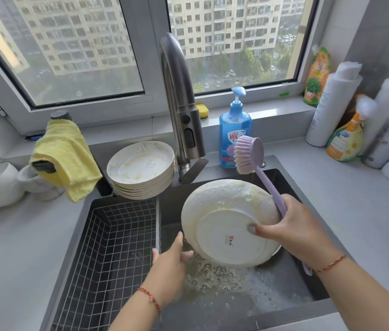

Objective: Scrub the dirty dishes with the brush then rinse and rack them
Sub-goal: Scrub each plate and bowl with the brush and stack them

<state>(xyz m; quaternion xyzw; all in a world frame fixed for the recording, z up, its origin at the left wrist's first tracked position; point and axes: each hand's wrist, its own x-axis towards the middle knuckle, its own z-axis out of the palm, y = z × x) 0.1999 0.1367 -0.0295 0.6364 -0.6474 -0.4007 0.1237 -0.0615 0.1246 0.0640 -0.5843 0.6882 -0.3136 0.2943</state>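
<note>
Left hand steadies the soapy plate with relaxed fingers, underside up over the sink, while the right hand grips both plate and brush, bristles lifted clear.

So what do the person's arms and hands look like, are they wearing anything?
Both arms are bare, with no sleeves and no gloves. The left hand has a thin red string bracelet round its wrist. The right hand has one too, a thin red string tied round the wrist. The right thumb's nail looks pale grey, maybe painted. No rings or watch show.
</note>
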